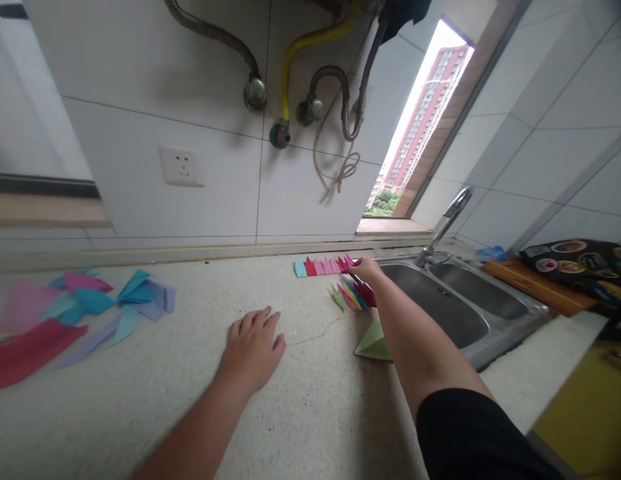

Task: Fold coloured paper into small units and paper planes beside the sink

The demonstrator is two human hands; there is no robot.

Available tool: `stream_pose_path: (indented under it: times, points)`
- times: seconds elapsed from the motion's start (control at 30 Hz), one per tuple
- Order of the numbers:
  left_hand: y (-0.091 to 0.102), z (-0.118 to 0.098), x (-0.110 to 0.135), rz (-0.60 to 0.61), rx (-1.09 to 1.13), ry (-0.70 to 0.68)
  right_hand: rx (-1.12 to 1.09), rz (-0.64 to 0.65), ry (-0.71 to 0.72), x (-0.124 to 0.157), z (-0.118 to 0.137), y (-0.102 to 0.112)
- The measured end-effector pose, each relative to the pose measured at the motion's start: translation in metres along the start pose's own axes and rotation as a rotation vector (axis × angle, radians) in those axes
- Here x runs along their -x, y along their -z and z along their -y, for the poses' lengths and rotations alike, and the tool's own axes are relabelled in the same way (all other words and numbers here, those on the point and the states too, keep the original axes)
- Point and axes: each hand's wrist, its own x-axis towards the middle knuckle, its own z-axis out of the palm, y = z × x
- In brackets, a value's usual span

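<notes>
My left hand (255, 348) lies flat on the speckled counter (300, 400), fingers spread, holding nothing. Stretched forward to the right, my right hand (366, 269) has its fingers pinched at the right end of a row of small folded paper pieces (323, 267), light blue, red and pink. Whether it grips the last pink piece or only touches it is hard to see. Just in front of that row stands a second group of folded paper pieces (351, 295) in green, yellow, pink, blue and red. A larger green folded paper (374, 343) sits partly behind my right forearm.
Loose folded papers (93, 300) in blue, pink, purple and red are scattered at the left. A double steel sink (483, 333) with a faucet (445, 223) is at the right, beside a wooden board (540, 287) and a patterned dark cloth item (580, 263). Pipes (286, 80) hang along the tiled wall.
</notes>
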Motion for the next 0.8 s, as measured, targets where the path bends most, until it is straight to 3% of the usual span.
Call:
stream_pose_path:
  times: [0.33, 0.8]
  points:
    - [0.001, 0.000, 0.000, 0.005, -0.014, -0.003, 0.099, 0.070, 0.033, -0.013, 0.001, -0.020]
    - [0.000, 0.001, -0.001, 0.004, 0.008, -0.006, 0.174, 0.100, 0.017, -0.019, 0.002, -0.024]
